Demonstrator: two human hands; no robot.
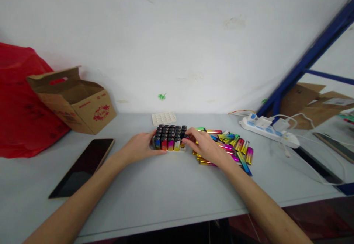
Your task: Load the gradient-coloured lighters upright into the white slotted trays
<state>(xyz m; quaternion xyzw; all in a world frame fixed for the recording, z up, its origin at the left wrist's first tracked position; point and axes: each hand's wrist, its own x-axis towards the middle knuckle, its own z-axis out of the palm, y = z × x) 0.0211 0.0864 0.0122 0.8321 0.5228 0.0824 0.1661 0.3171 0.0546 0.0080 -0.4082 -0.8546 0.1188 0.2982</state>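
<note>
Several colourful lighters with black tops [170, 137] stand upright in tight rows in front of me. My left hand [142, 146] is wrapped round the left side of this block, its thumb along the front. At the block's right front corner, my right hand [203, 143] has its fingers closed on a lighter [183, 143]; the lighter's lower part shows just under the fingertips. A loose pile of shiny metallic-coloured lighters [243, 146] lies right of the block, partly hidden by my right hand and forearm. Behind the block rests a white tray with round hollows [164, 118].
An open cardboard box [91, 111] and a red bag [24, 100] stand at the left. A dark tablet [83, 166] lies near my left forearm. On the right are a white power strip [269, 129] with cables and a blue metal frame [301, 63].
</note>
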